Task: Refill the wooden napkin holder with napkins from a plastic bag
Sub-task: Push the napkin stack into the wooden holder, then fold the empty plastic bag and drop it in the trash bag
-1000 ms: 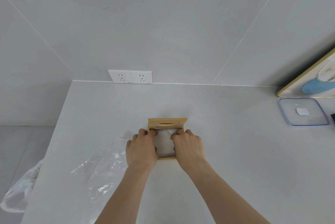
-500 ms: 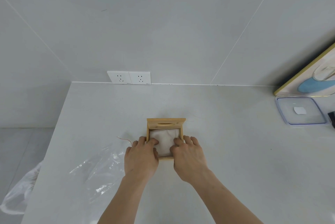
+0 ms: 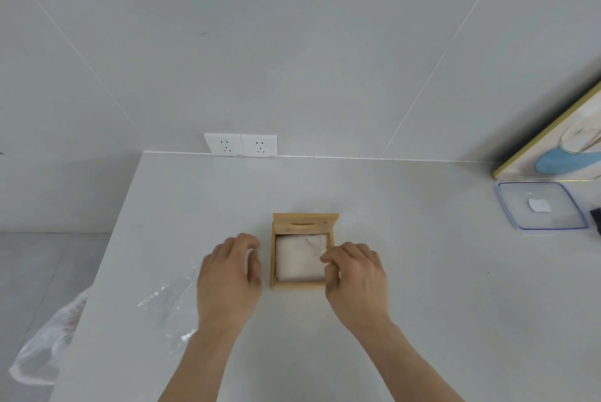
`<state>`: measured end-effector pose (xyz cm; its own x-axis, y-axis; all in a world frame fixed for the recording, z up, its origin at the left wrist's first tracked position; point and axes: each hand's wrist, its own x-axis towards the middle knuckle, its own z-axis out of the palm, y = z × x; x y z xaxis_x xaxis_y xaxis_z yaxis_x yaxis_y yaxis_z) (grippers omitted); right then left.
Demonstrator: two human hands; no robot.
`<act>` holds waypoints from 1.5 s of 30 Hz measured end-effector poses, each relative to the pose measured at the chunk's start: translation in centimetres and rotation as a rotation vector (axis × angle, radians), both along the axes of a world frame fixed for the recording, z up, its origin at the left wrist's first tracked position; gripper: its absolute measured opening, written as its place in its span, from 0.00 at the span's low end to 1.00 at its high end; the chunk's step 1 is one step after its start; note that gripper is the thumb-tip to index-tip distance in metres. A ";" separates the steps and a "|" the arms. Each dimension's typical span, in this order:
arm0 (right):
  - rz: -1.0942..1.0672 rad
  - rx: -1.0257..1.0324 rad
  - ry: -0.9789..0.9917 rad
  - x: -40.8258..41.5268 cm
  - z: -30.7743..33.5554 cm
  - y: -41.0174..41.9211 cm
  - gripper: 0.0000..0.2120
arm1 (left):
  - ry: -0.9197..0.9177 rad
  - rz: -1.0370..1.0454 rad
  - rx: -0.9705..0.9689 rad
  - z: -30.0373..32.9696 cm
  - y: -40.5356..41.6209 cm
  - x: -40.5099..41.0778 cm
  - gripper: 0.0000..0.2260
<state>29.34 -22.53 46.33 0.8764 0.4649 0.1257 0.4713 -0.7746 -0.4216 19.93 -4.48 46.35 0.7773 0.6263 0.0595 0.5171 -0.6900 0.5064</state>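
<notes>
Head camera looks down at a pale grey counter [image 3: 406,271] that meets a grey tiled wall [image 3: 292,60]. A clear plastic bag [image 3: 169,307] lies crumpled and flat on the counter at the left, partly under the left forearm. A second, whiter bag [image 3: 45,343] hangs past the left edge of the counter. At the far right a framed picture [image 3: 559,148] leans on the wall, and in front of it lies a clear plastic lid [image 3: 540,206].

The wooden napkin holder [image 3: 304,252] stands in the middle of the counter, between the two hands. It is a small square box of light wood, open on top, with a raised back board that has a narrow slot. Inside it lies a stack of white napkins [image 3: 300,260], which fills the box almost from side to side; the top sheet is a little wrinkled.

The left hand [image 3: 231,274] is just beside the left wall of the holder, fingers curled loosely and holding nothing. The right hand [image 3: 356,274] is at the right front corner, fingers bent, thumb and forefinger close together over the edge of the napkins; whether they pinch a sheet I cannot tell.

Two white sockets [image 3: 241,144] sit on the wall just above the counter.
</notes>
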 end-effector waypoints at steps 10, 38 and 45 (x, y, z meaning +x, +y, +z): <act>-0.215 0.138 0.423 -5.3 -1.2 -0.7 0.12 | 0.365 0.307 -0.206 -3.1 6.4 -5.8 0.24; -0.161 0.519 1.279 -8.5 1.5 8.2 0.09 | -0.228 0.252 -1.081 1.8 6.3 -13.1 0.11; -0.011 0.452 1.126 -8.7 2.7 8.7 0.06 | -0.357 0.310 -1.120 4.2 7.0 -12.1 0.11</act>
